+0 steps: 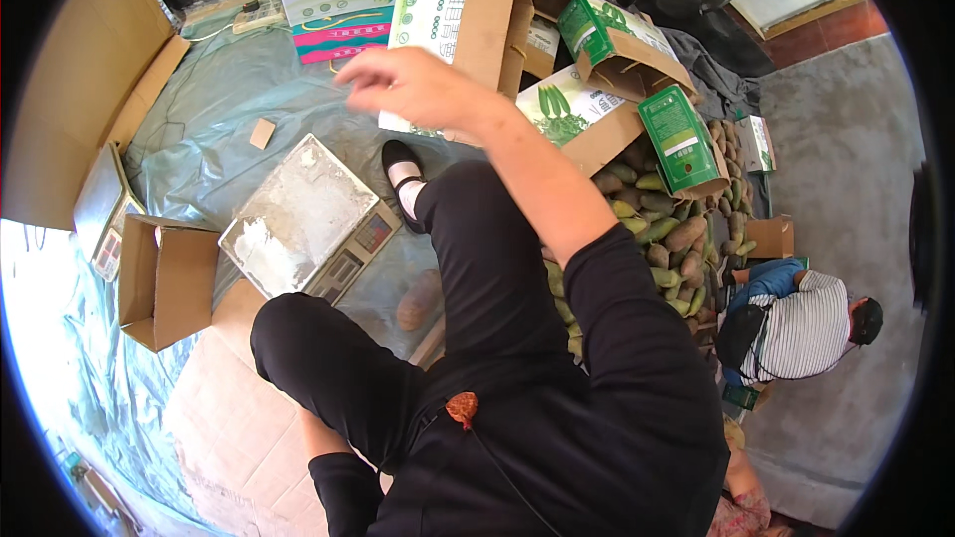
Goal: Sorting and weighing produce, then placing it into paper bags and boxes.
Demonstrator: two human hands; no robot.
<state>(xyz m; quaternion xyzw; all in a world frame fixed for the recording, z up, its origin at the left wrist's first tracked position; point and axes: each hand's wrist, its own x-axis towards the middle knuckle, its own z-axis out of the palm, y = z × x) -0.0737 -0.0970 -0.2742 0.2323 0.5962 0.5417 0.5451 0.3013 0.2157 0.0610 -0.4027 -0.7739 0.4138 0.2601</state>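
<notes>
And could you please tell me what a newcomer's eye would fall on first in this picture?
Probably the right hand, bare and empty, held out in front of the white-and-green cartons at the top. Next would come the heap of green and brown root vegetables to the right of the black-trousered right leg, then the patchy, worn-looking scale to its left.

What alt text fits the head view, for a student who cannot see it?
A person in black holds out an empty right hand near printed cartons; the left hand is hidden. A scale lies on plastic sheeting ahead, root vegetables are heaped at right, and someone in stripes is beyond.
</notes>
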